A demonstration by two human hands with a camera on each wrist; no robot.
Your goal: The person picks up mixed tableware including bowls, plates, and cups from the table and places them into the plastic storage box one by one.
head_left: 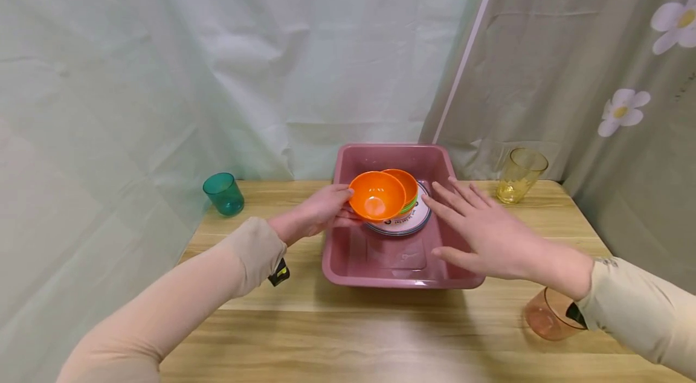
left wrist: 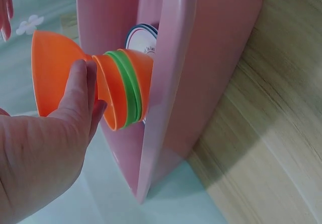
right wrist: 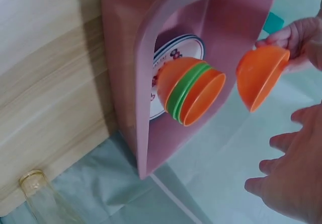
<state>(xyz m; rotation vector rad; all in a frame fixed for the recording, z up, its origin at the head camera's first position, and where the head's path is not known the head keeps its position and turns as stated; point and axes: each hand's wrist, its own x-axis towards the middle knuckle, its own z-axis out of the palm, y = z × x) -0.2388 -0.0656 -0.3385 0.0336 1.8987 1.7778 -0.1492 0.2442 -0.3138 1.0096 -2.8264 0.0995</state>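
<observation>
An orange bowl [head_left: 377, 197] is pinched at its left rim by my left hand [head_left: 326, 209], held above the pink basin [head_left: 402, 280]. Behind and below it in the basin stands a stack of orange and green bowls [right wrist: 188, 90], set on several white plates [right wrist: 191, 47] with dark rims and printed patterns. In the right wrist view the held bowl [right wrist: 259, 75] is apart from the stack. My right hand [head_left: 484, 229] hovers over the basin's right side, fingers spread and straight, with nothing in it.
A teal cup [head_left: 224, 194] stands at the table's left edge. At the back right is a yellow glass [head_left: 520, 176]; a pinkish-orange glass [head_left: 549, 315] stands near my right sleeve, partly hidden by it. Pale curtains [head_left: 304, 57] hang behind the wooden table [head_left: 304, 334].
</observation>
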